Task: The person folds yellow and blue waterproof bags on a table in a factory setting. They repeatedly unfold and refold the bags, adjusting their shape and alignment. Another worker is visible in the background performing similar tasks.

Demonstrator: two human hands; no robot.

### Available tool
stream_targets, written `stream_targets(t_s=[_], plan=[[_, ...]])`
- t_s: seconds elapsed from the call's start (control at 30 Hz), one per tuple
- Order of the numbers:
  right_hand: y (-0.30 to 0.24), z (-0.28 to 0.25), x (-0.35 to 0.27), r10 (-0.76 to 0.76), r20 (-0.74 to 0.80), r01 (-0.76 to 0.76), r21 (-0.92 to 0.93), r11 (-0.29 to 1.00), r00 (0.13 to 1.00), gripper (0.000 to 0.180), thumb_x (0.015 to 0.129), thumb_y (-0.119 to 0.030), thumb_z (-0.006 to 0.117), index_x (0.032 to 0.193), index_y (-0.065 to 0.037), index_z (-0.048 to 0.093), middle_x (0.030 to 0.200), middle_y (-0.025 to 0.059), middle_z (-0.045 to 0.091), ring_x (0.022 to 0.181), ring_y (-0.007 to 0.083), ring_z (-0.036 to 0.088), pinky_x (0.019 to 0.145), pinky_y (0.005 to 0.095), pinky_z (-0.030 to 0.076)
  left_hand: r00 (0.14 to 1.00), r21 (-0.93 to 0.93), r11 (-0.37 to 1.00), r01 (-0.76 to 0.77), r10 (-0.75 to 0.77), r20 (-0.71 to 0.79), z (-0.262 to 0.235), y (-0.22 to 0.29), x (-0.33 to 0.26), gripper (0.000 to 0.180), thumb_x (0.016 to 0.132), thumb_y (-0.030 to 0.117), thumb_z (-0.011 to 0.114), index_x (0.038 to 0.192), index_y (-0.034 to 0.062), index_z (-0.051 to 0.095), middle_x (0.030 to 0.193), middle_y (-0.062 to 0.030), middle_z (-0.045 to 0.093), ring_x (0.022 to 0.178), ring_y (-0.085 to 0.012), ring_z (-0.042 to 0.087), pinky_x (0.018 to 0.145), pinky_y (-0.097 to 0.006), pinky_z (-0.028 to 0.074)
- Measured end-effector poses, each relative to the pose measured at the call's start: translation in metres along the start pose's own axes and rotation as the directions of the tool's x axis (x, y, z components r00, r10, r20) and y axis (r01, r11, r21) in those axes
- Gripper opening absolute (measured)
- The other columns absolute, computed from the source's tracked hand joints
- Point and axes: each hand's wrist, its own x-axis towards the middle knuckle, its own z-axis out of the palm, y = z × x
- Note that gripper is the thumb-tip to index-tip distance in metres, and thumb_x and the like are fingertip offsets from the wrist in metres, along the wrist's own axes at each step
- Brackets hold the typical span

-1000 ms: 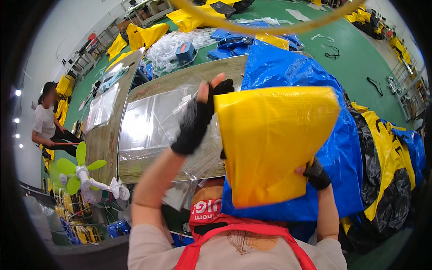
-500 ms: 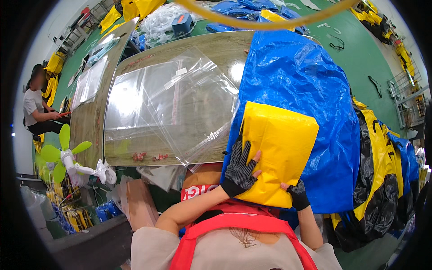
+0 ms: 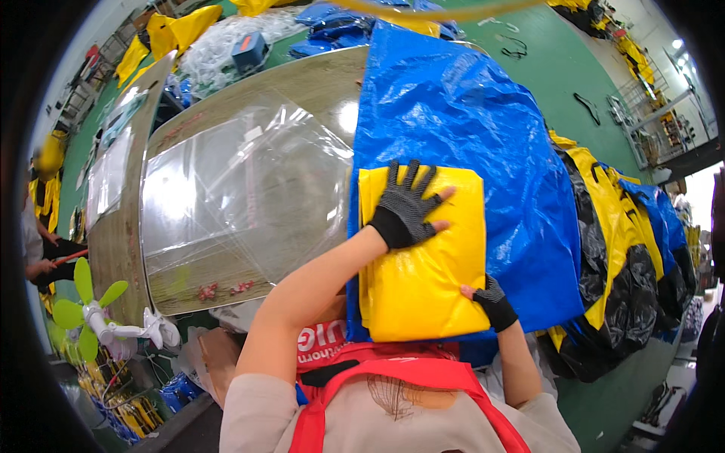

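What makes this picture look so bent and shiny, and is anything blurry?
In the head view, the wooden table has bowed edges and black fills the corners; white glare sits on the clear plastic bags; the yellow band along the top is blurred, the folded yellow sheet fairly crisp.

Bright, even light falls on my work, with lamps (image 3: 678, 45) glowing at the upper right. Hard white glare washes out part of the clear plastic bags (image 3: 249, 189) left of centre; the blue sheet (image 3: 521, 196) glints along its creases. My left hand (image 3: 405, 208) looks sharp. The yellow band (image 3: 442, 13) at top is soft, and edges bend toward the black, rounded rim.
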Motion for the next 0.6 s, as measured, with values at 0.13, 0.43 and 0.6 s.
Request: stream_targets(t_s=[0.13,0.43,0.6], plan=[[-0.017,0.003,0.008,0.093,0.062,-0.100,0.120,0.988,0.994,0.054,0.079,-0.012,0.072,0.127,-0.001,0.050,0.120,0.0075,0.059,0.106,0.0168,0.057,0.091,0.0303,0.046,0.991,0.040,0.995,0.088,-0.092,0.096,0.020,-0.007,0.006,0.065,0.086,0.063,0.041,0.137,0.0232,0.046,0.145,-0.0168,0.037,0.136,-0.0398,0.027,0.109,-0.061,0.004],[0.015,-0.024,0.003,-0.098,-0.067,0.090,-0.121,0.989,0.993,0.047,0.078,-0.008,0.070,0.122,0.000,0.055,0.113,0.0100,0.063,0.099,0.0200,0.061,0.086,0.0320,0.049,0.930,-0.732,0.601,0.319,-0.051,0.364,-0.019,-0.029,0.025,0.040,0.094,0.036,0.050,0.118,0.0066,0.063,0.129,-0.0140,0.056,0.127,-0.0298,0.044,0.108,-0.039,0.031],[-0.020,-0.019,-0.033,-0.132,-0.086,0.139,0.080,0.987,0.987,0.050,0.075,-0.002,0.069,0.122,0.001,0.054,0.114,0.0109,0.063,0.102,0.0218,0.062,0.089,0.0346,0.049,0.981,-0.162,0.972,0.172,-0.155,0.114,-0.103,-0.134,-0.149,0.034,0.088,0.029,0.058,0.118,0.0138,0.061,0.128,-0.0106,0.055,0.124,-0.0369,0.045,0.105,-0.048,0.034]])
